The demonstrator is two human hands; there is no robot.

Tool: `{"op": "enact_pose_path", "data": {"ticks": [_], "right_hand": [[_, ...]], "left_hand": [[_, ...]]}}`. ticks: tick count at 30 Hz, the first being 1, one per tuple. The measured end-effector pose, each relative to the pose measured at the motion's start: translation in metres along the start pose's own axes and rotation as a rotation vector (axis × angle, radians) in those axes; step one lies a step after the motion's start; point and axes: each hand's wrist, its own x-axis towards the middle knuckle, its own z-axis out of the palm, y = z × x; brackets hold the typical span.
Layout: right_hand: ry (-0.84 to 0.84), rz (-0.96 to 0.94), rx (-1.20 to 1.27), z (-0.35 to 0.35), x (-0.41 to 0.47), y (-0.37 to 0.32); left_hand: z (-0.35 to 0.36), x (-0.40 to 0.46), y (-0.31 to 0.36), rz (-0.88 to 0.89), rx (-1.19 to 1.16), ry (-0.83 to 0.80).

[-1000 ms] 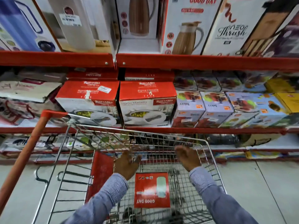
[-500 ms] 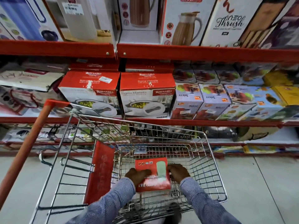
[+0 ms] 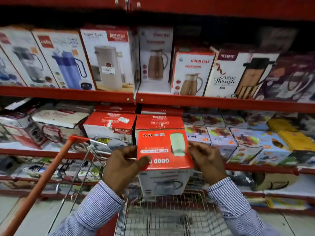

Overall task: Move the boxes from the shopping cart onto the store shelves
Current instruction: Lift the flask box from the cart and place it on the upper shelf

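The fingers of the left hand [image 3: 121, 165] are hidden behind the left side of the box [image 3: 164, 151], only the thumb being seen on its red top. The second word of the brand name on that top is partly covered by this thumb. The print on the box's white near face is blurred beyond reading. The far end of the cart [image 3: 170, 217] is masked by the box and the hands, and its near part is cut off by the lower edge. The top shelf [image 3: 221, 7] is cropped above. The goods at the far right [image 3: 293, 79] are smeared and cannot be identified.
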Motion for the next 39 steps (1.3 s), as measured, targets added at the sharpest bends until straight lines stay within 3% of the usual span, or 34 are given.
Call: {"op": "enact_pose_path", "data": {"ticks": [5, 10, 19, 39], "right_hand": [[0.029, -0.201, 0.043, -0.003, 0.032, -0.083], [0.034, -0.338, 0.083, 0.003, 0.056, -0.153], [0.012, -0.4, 0.088, 0.024, 0.105, -0.212], [0.012, -0.428, -0.113, 0.041, 0.2, -0.195]], "left_hand": [[-0.031, 0.009, 0.081, 0.351, 0.145, 0.186], [-0.058, 0.029, 0.135, 0.497, 0.145, 0.262], [-0.088, 0.087, 0.19, 0.608, 0.214, 0.32], [-0.068, 0.195, 0.186, 0.635, 0.091, 0.25]]}}
